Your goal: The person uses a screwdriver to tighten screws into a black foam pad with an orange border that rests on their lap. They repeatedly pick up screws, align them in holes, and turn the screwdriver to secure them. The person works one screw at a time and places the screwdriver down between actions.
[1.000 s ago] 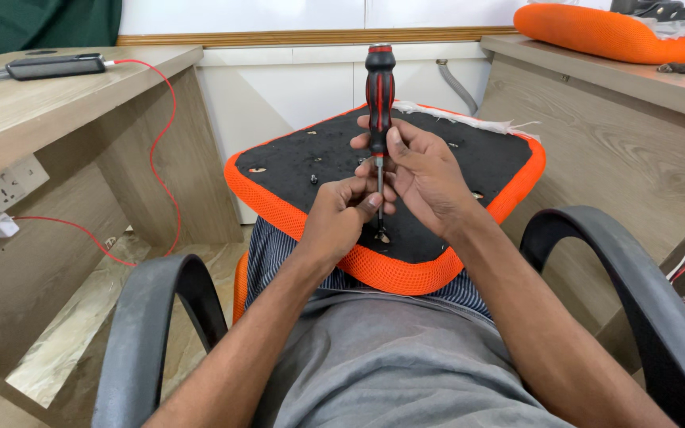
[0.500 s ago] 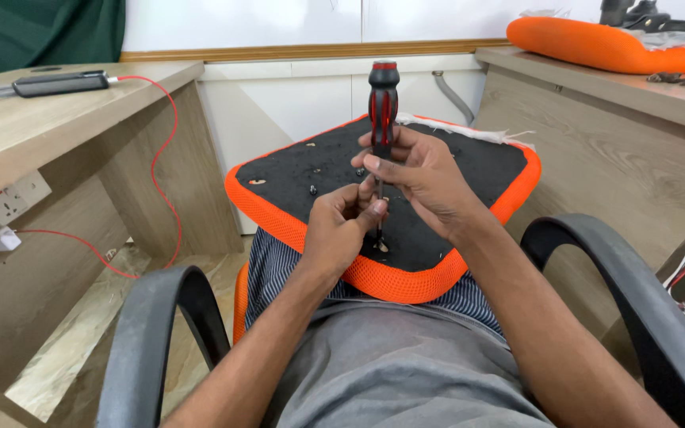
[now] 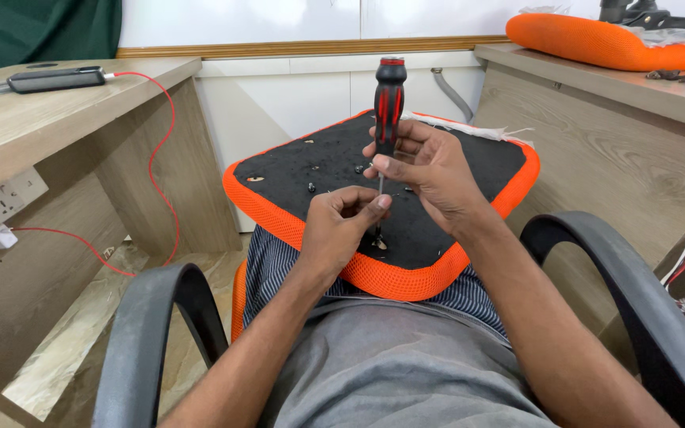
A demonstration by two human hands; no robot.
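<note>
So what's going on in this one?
A seated person has an orange-edged seat pad lying black underside up across the lap. The right hand holds a red-and-black screwdriver upright by the lower handle, tip down on the black underside. The left hand pinches around the shaft near the tip. A few small screws lie loose on the pad.

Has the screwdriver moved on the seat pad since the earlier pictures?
No. The screwdriver stays upright with its tip at the same spot near the front edge of the seat pad, held by both hands.
</note>
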